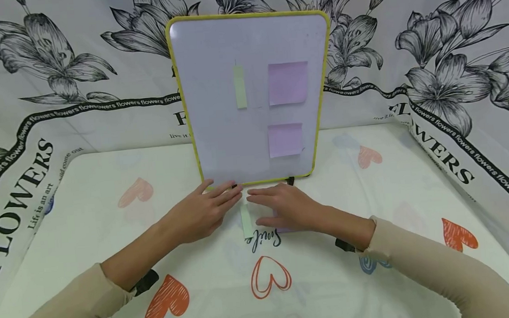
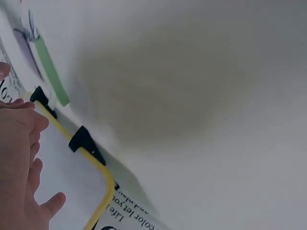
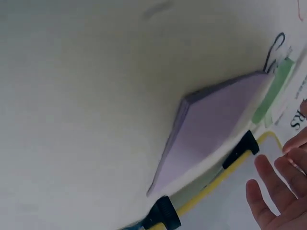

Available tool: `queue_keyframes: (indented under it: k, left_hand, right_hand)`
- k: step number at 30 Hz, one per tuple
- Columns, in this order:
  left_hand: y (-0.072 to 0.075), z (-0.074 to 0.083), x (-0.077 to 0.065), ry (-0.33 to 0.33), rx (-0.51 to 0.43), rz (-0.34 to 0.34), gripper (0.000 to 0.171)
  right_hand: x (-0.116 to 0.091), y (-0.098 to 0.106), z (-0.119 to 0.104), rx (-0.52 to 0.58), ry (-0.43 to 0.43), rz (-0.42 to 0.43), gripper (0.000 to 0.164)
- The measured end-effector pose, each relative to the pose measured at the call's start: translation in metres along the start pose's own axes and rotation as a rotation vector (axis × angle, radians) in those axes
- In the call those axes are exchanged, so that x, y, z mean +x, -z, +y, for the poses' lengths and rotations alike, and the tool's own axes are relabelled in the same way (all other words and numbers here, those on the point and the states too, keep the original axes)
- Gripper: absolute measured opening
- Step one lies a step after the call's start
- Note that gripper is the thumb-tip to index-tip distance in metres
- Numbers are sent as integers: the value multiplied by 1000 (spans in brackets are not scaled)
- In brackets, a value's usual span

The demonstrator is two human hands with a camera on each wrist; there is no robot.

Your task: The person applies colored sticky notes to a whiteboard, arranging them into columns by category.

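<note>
A whiteboard with a yellow rim (image 1: 218, 146) stands upright, bearing two purple sticky notes (image 1: 288, 83) and a narrow green strip (image 1: 240, 87). My left hand (image 1: 205, 211) is just below its lower edge, fingers extended and pointing right. Facing it, my right hand (image 1: 290, 207) has straight, spread fingers, fingertips close to the left ones but apart. Neither holds anything. Another green strip (image 1: 246, 221) lies on the table below the gap between them. A thick purple sticky-note pad (image 3: 211, 129), mostly hidden by the right hand in the head view, lies beside that strip.
Dark feet (image 2: 86, 143) support the board's lower edge. The table is covered with a white cloth (image 1: 211, 300) printed with hearts and the word "Smile". Behind the board hangs a floral cloth (image 1: 141, 122).
</note>
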State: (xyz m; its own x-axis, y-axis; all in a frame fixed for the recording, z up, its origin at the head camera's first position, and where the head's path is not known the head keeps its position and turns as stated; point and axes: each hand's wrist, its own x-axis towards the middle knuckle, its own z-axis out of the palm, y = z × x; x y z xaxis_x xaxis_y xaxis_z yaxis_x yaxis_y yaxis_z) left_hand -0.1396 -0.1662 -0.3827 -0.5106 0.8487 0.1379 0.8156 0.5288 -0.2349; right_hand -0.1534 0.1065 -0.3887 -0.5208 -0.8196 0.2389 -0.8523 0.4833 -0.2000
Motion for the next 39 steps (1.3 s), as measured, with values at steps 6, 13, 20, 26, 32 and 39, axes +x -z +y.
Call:
queue_keyframes:
  k: [6, 13, 20, 26, 32, 39]
  left_hand:
    - [-7, 8, -9, -26, -7, -17, 56]
    - [-12, 14, -14, -49, -11, -52, 58]
    - [-15, 17, -16, -41, -18, -66, 57]
    - [-16, 17, -16, -36, -26, -72, 55]
    - [-17, 16, -15, -26, -29, -94, 55]
    - [-19, 14, -12, -26, -38, -94, 55]
  right_hand:
    - [-7, -8, -8, 36, -4, -72, 53]
    - [-9, -17, -12, 36, 40, -100, 51]
    - [-9, -22, -13, 2, 74, -98, 46]
    - [-7, -24, -13, -24, 101, -76, 41]
    - [-5, -26, -13, -46, 112, -76, 36]
    - [-4, -27, -13, -70, 131, -65, 37]
